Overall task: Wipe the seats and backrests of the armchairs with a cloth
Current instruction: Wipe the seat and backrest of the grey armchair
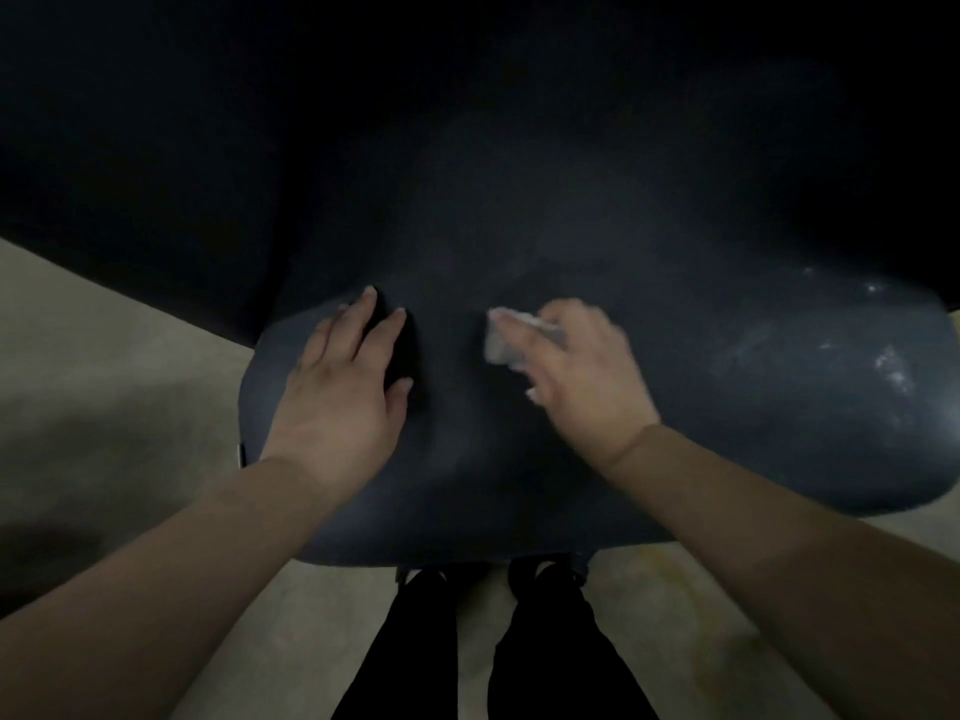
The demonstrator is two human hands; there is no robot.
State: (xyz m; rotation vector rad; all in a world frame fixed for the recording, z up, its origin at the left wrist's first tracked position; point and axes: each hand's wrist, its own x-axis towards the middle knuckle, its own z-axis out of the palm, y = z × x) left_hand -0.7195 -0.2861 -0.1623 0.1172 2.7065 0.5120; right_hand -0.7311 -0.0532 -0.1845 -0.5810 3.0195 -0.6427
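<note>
Right up against the near edge of the seat (pixel 467 485), the person's legs (pixel 488 652) are planted on the pale floor (pixel 104 387), so they're leaning over it from above. On the seat's left side the left hand (pixel 343 387) lies flat, fingers spread and holding nothing, probably bracing the chair. Toward the middle of the seat, the right hand (pixel 582 371) is closed around a pale cloth (pixel 506 340), bunched up and pressed to the surface, likely mid-wipe. Whitish marks (pixel 883 361) sit on the seat's right side. Beyond the seat, the backrest (pixel 467 122) is mostly lost in the dark.
</note>
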